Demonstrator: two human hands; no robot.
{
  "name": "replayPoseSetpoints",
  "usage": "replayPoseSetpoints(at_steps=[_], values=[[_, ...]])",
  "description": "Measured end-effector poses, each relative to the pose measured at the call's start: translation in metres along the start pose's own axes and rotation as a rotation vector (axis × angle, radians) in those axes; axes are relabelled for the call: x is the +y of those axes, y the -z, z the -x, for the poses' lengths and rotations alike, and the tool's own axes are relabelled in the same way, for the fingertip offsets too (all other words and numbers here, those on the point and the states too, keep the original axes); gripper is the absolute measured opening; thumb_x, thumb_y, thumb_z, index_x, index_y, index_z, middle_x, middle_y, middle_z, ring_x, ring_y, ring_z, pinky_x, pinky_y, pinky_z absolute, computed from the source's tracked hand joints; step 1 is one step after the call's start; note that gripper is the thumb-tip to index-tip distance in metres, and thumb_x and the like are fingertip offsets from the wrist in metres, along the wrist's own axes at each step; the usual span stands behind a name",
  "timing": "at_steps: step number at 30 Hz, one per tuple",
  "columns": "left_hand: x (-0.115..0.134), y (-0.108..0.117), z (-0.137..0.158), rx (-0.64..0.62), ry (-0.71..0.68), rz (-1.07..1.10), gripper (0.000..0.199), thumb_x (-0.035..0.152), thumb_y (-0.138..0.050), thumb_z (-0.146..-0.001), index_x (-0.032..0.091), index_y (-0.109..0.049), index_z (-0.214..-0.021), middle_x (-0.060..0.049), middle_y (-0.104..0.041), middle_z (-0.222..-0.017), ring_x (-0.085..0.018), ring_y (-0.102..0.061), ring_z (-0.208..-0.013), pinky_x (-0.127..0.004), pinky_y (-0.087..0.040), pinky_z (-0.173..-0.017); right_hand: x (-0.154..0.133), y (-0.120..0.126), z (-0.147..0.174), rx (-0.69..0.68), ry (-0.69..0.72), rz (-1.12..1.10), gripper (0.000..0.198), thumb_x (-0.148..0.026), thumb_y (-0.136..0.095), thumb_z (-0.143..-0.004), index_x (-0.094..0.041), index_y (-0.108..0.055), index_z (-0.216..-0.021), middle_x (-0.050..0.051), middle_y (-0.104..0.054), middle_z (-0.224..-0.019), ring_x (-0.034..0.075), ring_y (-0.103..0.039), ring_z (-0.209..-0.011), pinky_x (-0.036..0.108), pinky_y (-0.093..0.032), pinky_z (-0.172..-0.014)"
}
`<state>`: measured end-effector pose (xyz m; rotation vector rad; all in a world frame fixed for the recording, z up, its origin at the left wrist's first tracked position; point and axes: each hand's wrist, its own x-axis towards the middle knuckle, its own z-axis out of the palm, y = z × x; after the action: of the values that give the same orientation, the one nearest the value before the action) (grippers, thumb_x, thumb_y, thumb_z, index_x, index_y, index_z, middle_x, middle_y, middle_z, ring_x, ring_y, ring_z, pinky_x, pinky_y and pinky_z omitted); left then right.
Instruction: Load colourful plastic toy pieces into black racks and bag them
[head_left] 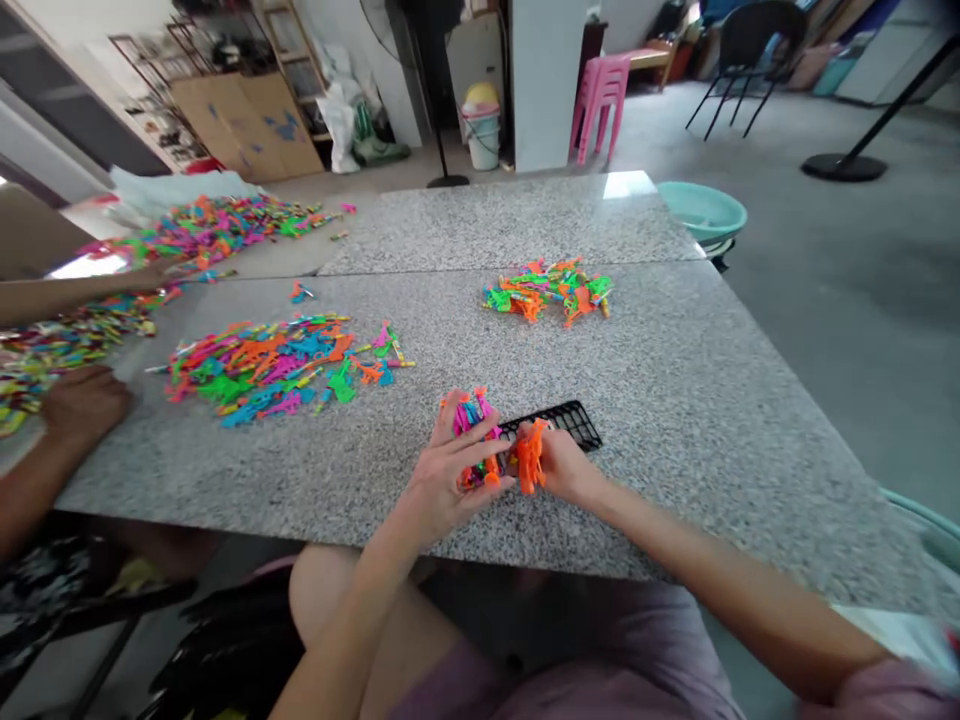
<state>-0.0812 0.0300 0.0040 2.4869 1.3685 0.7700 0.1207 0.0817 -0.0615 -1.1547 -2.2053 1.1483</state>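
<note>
A black grid tray (577, 425) lies on the granite table in front of me. My left hand (442, 480) curves over its left part, the fingers and thumb around a bunch of pink, orange and blue plastic pieces (469, 470). How firmly they are gripped is partly hidden. Close by on the right, my right hand (562, 462) pinches orange plastic figures (531, 458) over the tray; their exact shape is hard to make out. Beyond the tray sits a small pile of green and orange plastic figures (551, 290). A larger multicoloured pile (262, 365) spreads to the left.
On the left, another person's hand (86, 405) rests by a heap of small yellowish pieces (75, 335). Farther back lies a big multicoloured heap (217, 230). A turquoise basin (701, 210) stands past the table's right edge. Pink stools (602, 100) are stacked behind.
</note>
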Motion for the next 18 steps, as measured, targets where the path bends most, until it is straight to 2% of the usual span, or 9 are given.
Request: replayPoseSetpoints(at_steps=[5,9,12,14,16,18], values=[[-0.001,-0.002,0.001,0.028,0.004,-0.013,0.035,0.035,-0.066,-0.089,0.026,-0.064,-0.123,-0.007,-0.059,-0.138,-0.03,-0.034,-0.143,-0.06,-0.026,-0.118,-0.012,0.008,-0.01,0.059,-0.022,0.085,0.011,-0.01,-0.068,-0.069,-0.017,-0.061,-0.074,0.0,-0.062,-0.067,0.015,-0.058,-0.064,0.024,-0.039,-0.061],[-0.003,-0.005,0.003,0.045,-0.007,-0.021,0.037,0.032,-0.066,-0.089,0.027,-0.062,-0.125,-0.005,-0.057,-0.141,-0.029,-0.033,-0.144,-0.061,-0.022,-0.119,-0.007,0.022,-0.004,0.133,0.033,-0.172,0.004,-0.019,-0.064,-0.075,-0.017,-0.061,-0.077,-0.001,-0.063,-0.073,0.013,-0.057,-0.067,0.022,-0.042,-0.061],[-0.004,-0.006,0.002,0.06,-0.017,-0.013,0.036,0.032,-0.067,-0.088,0.026,-0.063,-0.123,-0.006,-0.06,-0.137,-0.029,-0.034,-0.143,-0.06,-0.024,-0.119,0.002,0.024,0.003,0.163,-0.065,-0.283,0.006,-0.023,-0.062,-0.076,-0.017,-0.059,-0.077,-0.001,-0.061,-0.071,0.014,-0.056,-0.064,0.023,-0.042,-0.059],[-0.003,-0.006,0.001,0.07,-0.02,-0.003,0.035,0.032,-0.067,-0.088,0.025,-0.064,-0.122,-0.007,-0.061,-0.136,-0.029,-0.035,-0.143,-0.061,-0.025,-0.118,0.006,0.019,0.007,0.165,-0.144,-0.385,0.018,-0.023,-0.067,-0.071,-0.017,-0.058,-0.085,-0.002,-0.061,-0.071,0.013,-0.054,-0.058,0.023,-0.041,-0.055],[-0.003,-0.005,0.0,0.076,-0.029,0.002,0.035,0.032,-0.067,-0.088,0.025,-0.063,-0.123,-0.008,-0.061,-0.136,-0.03,-0.035,-0.143,-0.061,-0.026,-0.118,0.006,0.01,0.01,0.14,-0.143,-0.495,0.03,-0.021,-0.07,-0.067,-0.017,-0.056,-0.093,-0.002,-0.063,-0.076,0.012,-0.054,-0.057,0.022,-0.041,-0.053],[-0.003,-0.005,-0.001,0.074,-0.039,-0.001,0.037,0.032,-0.067,-0.088,0.025,-0.062,-0.124,-0.008,-0.061,-0.136,-0.03,-0.034,-0.143,-0.06,-0.027,-0.117,0.002,0.0,0.012,0.122,-0.11,-0.518,0.026,-0.018,-0.067,-0.069,-0.017,-0.056,-0.093,-0.001,-0.064,-0.079,0.012,-0.055,-0.058,0.022,-0.041,-0.054]])
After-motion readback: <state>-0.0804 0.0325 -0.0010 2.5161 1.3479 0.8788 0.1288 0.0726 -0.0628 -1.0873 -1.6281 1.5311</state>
